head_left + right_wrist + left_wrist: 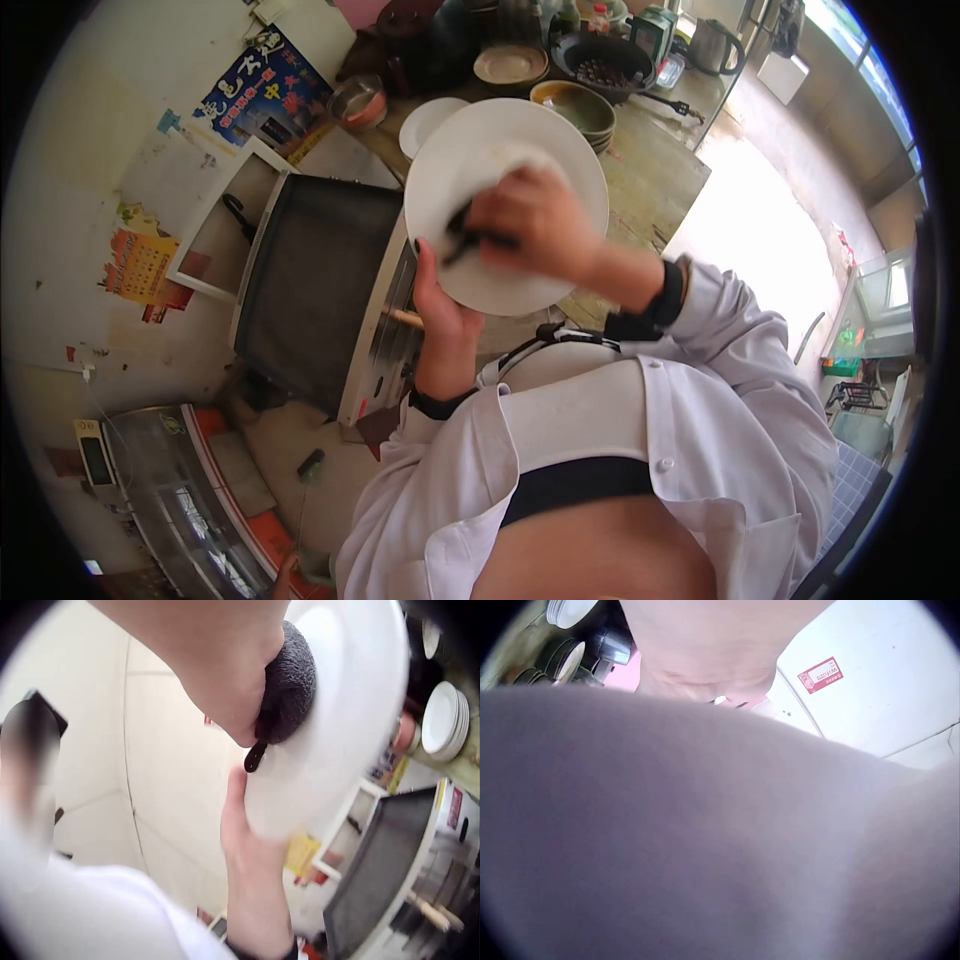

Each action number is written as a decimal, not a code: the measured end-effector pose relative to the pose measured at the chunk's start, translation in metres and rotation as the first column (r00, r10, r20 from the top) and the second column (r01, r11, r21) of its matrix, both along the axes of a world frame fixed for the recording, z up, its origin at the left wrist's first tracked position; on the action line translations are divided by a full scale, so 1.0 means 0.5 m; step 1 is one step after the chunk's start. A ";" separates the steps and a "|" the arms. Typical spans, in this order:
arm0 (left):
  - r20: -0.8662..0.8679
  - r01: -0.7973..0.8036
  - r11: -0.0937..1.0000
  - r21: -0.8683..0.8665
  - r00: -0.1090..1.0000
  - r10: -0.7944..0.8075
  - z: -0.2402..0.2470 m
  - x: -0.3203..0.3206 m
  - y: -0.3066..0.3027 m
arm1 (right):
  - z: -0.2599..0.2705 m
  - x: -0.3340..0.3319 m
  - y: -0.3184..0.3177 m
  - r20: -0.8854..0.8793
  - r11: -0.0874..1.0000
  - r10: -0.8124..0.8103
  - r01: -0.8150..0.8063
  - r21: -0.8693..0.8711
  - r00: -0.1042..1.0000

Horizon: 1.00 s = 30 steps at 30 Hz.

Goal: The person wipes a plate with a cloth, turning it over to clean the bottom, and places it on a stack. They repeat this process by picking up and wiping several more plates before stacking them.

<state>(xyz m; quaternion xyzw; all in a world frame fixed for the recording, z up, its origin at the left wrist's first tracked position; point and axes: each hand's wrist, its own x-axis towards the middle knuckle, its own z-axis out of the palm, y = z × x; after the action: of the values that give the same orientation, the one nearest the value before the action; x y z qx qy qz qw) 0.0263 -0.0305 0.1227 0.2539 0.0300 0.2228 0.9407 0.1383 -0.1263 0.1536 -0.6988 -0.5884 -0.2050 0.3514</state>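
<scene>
A large white plate (445,160) is held up in front of the chest. My left hand (447,305) grips its near left edge, thumb over the rim; the fingers behind it are hidden. Against the plate's face, my right hand (535,222), blurred, holds a bunched dark grey cloth (294,682). The right wrist view shows the cloth's fuzzy texture, with a dark end sticking out below the hand. In the left wrist view a pale sleeve (667,825) covers most of the picture, and the plate is out of sight there.
Left of the plate stands a flat griddle (315,280) with a dark top. Behind it, a worktop (660,190) bears a stack of white plates (442,724), green bowls (575,108), a black wok (605,65) and a kettle (712,48). Posters (262,95) hang on the wall.
</scene>
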 end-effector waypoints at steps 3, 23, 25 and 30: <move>-0.040 -0.062 0.998 0.033 0.997 0.063 0.012 -0.003 -0.017 | 0.039 0.065 0.009 -0.056 0.952 -0.271 0.276 0.135 0.961; -0.023 -0.025 0.996 0.081 0.999 0.027 0.020 -0.012 -0.027 | 0.053 0.079 -0.048 -0.029 0.934 -0.303 0.303 0.189 0.953; -0.062 -0.076 0.995 0.069 0.995 0.081 0.014 -0.002 -0.029 | 0.031 0.016 -0.040 -0.044 0.987 -0.133 0.137 0.087 0.990; 0.028 0.028 0.995 0.093 0.999 -0.031 0.022 -0.006 -0.017 | -0.003 -0.031 -0.072 -0.074 0.997 0.074 -0.074 0.004 0.995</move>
<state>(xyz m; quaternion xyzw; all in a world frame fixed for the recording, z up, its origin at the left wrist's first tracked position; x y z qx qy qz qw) 0.0231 -0.0390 0.1335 0.2946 0.0022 0.2137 0.9314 0.1229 -0.1625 0.1520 -0.6836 -0.6002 -0.1660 0.3807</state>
